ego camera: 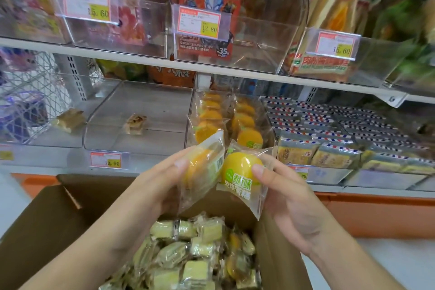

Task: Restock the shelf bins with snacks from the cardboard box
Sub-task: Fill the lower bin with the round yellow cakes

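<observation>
Snack packets: two clear-wrapped yellow cakes, held tilted above the cardboard box.
Bin: part-filled, behind them.

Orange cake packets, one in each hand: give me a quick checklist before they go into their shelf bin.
1. Left hand grips its orange cake packet: ok.
2. Right hand pinches the other packet: ok.
3. Matching bin of orange cakes lies straight ahead: ok.
4. Room at the bin's front: cannot tell, the packets hide it.
5. Path from hands to bin unobstructed: ok.
6. Cardboard box open below, more snacks inside: ok.
</observation>
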`<state>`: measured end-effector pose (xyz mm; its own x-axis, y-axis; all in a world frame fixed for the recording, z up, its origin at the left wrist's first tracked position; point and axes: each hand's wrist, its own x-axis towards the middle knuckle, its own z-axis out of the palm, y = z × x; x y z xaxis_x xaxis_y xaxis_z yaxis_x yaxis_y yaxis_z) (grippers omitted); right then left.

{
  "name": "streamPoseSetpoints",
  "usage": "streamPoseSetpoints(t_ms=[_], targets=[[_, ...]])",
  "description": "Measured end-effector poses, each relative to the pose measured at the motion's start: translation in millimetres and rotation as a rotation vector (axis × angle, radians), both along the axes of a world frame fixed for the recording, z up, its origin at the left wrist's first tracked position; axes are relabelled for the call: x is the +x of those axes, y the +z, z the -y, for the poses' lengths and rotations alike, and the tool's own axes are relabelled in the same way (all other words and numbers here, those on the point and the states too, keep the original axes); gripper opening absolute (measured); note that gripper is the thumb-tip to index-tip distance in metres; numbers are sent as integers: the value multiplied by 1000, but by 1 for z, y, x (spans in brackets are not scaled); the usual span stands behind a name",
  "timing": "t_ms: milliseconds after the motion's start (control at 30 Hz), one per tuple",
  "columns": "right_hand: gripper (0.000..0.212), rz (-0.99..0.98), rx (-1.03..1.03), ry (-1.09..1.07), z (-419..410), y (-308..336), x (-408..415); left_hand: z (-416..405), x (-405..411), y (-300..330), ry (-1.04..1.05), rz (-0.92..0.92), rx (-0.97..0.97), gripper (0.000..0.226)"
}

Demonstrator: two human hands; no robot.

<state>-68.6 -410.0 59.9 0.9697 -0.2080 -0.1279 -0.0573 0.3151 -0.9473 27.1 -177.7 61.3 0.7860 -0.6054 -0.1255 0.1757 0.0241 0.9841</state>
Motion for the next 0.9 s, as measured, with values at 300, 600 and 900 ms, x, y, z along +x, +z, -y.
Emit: streamPoseSetpoints(t_ms=[300, 600, 900], targets=[[54, 8, 102, -14, -8, 2, -3, -13, 2, -5, 24, -101, -61, 80], [39, 54, 210, -41, -9, 13, -3, -20, 2, 8, 101, 449, 382, 99], [49, 3, 226, -140, -7, 20, -4, -26, 11, 5, 96, 670, 710, 118]])
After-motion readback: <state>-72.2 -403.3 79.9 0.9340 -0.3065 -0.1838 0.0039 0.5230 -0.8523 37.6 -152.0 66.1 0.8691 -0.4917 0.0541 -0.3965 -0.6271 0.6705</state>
